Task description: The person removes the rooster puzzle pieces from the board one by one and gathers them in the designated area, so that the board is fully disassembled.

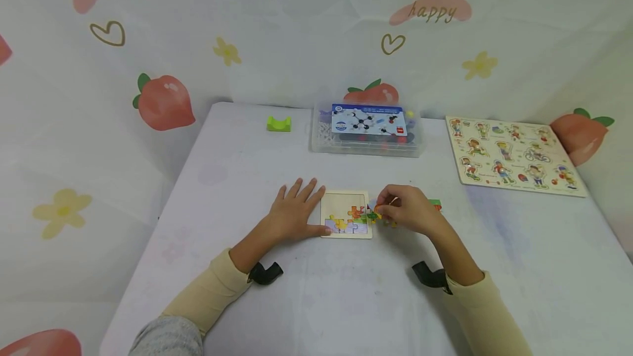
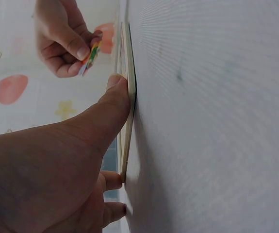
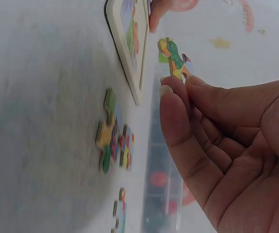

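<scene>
A square wooden puzzle tray [image 1: 345, 200] lies on the table with several pieces fitted along its lower part and right side. My left hand [image 1: 293, 216] rests at the tray's left side, fingers spread on the table and thumb [image 2: 116, 92] on the frame's edge. Just right of the tray, my right hand [image 1: 409, 209] pinches a colourful jigsaw piece [image 3: 174, 57] between thumb and fingers, raised above the table. Beneath and beside that hand lie several loose jigsaw pieces [image 3: 108, 133], partly hidden by it in the head view.
At the back stands a clear plastic case [image 1: 366, 147] with a blue molecule-picture card on top. Left of it sits a small green curved block [image 1: 279, 124]. A wooden board with figure pieces [image 1: 516, 155] lies at the back right.
</scene>
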Demonstrator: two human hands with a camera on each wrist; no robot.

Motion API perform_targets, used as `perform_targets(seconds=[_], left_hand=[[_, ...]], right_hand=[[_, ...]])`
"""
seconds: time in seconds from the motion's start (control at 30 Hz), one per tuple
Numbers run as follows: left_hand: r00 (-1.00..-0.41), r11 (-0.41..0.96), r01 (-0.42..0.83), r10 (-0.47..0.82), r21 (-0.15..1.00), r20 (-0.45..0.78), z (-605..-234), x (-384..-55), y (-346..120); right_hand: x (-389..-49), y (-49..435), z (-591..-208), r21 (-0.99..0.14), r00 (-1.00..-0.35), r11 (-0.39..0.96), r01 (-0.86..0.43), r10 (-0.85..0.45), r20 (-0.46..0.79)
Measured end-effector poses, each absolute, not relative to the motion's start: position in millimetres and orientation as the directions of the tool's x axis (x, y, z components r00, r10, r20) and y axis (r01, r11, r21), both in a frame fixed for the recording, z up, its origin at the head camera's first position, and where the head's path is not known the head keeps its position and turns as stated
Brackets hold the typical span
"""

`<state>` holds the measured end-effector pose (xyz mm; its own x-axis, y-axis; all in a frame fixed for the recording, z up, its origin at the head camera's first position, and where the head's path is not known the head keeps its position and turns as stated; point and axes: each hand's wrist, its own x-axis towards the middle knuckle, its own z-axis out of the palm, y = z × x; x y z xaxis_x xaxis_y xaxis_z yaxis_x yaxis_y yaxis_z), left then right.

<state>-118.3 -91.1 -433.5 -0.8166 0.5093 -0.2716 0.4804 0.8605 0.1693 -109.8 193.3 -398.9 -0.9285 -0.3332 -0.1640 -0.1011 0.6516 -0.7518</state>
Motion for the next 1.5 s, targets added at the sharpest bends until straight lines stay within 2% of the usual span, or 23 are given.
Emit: perform_targets(seconds=[0.7, 1.23, 1.5], left_hand=[[-0.816, 0.864, 0.472, 0.503, 0.174, -0.285, -431.1, -116.7, -90.3], [-0.817, 0.862, 0.477, 0.507, 0.173, -0.275, -431.3, -117.0, -90.2], [-0.817, 0.862, 0.479, 0.507, 0.168, -0.273, -433.2, -117.6, -90.3]], right_hand=[[-99.0, 233.2, -398.4, -0.766, -0.946, 0.642, 0.034, -0.226, -0.232], [-89.3, 258.6, -404.0, -0.692, -0.949, 0.717, 0.084, -0.154, -0.274], [-87.4, 264.2, -409.6, -0.670, -0.942, 0.739, 0.072, -0.171, -0.290]])
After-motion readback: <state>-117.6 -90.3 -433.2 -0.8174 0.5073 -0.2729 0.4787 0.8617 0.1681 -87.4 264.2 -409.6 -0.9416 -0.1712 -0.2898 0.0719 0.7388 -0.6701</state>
